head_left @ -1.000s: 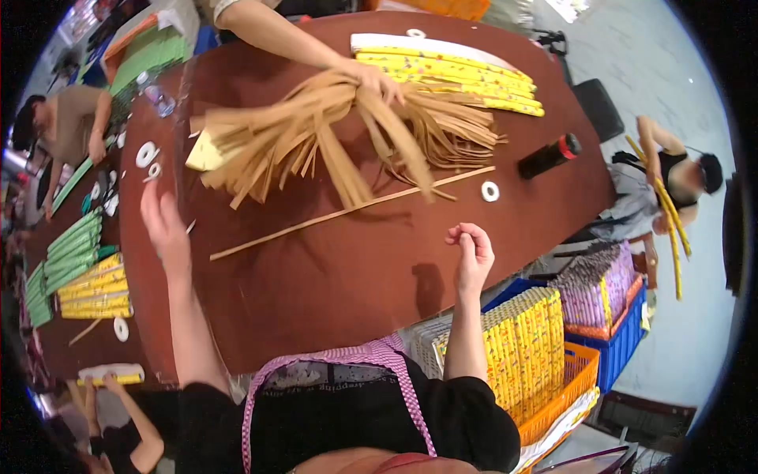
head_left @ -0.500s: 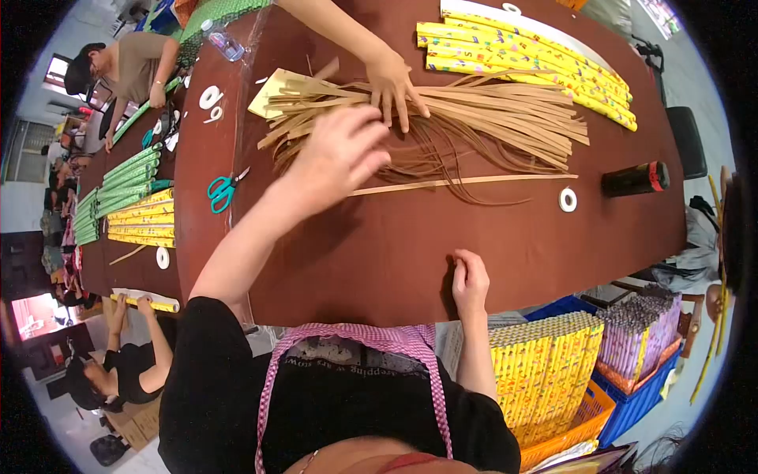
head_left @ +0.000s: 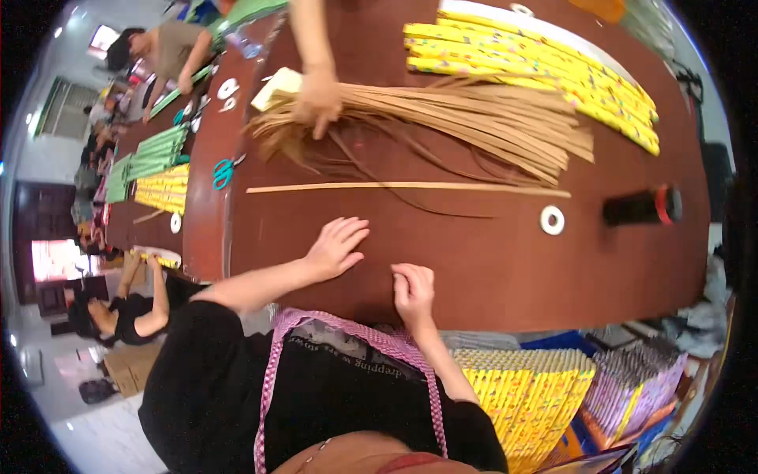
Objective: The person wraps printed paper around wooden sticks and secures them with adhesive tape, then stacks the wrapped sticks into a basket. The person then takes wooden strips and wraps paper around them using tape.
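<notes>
Head view, single strip (head_left: 339,186): on the tabletop (head_left: 489,268), beyond both my hands, apart from them, its long axis running left to right across me.
Left hand (head_left: 338,247): nearer the strip, fingers extended, holding nothing.
Right hand (head_left: 414,292): closer to my body, fingers loosely curled; I cannot tell whether it holds anything.
Strip bundle (head_left: 474,118): just beyond the single strip.

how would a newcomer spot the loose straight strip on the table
On the brown table, find the bundle of tan strips. Between it and the wearer's left hand lies one long pale strip. Unlike the bunched strips and the dark, curving strand across it, this one runs almost straight, on its own.
</notes>
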### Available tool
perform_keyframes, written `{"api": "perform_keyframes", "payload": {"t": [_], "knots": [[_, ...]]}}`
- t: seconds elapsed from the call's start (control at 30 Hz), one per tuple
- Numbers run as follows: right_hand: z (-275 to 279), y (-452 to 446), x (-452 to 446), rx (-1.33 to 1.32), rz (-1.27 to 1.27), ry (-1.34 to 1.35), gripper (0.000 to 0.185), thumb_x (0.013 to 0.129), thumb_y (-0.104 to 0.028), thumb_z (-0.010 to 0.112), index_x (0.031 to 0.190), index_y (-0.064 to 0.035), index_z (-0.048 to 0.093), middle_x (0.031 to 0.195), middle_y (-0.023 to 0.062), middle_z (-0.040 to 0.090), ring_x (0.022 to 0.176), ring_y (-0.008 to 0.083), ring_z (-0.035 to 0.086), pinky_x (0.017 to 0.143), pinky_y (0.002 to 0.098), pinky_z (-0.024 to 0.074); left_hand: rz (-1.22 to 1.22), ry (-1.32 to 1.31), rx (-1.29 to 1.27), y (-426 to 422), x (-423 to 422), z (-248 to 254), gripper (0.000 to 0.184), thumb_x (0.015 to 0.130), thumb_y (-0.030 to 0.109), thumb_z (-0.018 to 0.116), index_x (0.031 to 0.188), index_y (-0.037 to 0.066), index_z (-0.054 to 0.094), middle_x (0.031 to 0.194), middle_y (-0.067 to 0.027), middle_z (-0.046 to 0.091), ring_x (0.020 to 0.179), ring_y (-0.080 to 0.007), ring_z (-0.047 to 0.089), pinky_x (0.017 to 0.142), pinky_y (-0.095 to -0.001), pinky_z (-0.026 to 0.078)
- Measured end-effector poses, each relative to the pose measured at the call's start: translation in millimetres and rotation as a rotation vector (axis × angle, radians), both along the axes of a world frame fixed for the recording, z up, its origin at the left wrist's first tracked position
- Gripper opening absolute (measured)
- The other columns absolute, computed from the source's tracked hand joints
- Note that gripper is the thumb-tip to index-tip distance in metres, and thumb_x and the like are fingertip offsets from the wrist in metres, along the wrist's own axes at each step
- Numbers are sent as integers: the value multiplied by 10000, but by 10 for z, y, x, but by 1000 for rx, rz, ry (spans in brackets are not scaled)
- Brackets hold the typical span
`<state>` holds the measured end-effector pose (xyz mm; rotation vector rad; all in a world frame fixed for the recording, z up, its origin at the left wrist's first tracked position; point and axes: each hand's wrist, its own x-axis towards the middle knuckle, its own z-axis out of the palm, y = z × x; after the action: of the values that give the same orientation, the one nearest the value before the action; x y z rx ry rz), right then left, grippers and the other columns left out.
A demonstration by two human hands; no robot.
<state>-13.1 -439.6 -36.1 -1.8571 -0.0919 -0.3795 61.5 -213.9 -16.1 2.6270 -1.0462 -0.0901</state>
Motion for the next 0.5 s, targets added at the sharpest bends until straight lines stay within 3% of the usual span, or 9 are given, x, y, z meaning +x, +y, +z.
{"api": "perform_keyframes", "payload": {"t": [0.2,0.3,0.5], "knots": [[37,-107,88,128,36,38,179,833,-93,648,1008,-64,676,924,84,686,872,252,634,821,385,451,21,-52,10,-117,88,-63,524,797,158,649,1286,19,520,1361,-150,503,1263,-352,460,1052,-501,344],[-67,-77,134,186,-24,-34,156,858,-110,625,995,-42,653,931,89,669,894,261,621,849,378,446,-23,-62,43,8,162,-259,471,899,217,536,1306,-16,494,1374,-206,478,1255,-420,435,1063,-524,314],[-72,-60,206,235,-132,-73,125,860,-91,604,957,-17,633,925,122,644,885,302,606,806,394,477,-105,-73,37,35,366,-308,481,986,292,444,1368,0,448,1428,-209,426,1292,-393,407,1066,-493,292]]}}
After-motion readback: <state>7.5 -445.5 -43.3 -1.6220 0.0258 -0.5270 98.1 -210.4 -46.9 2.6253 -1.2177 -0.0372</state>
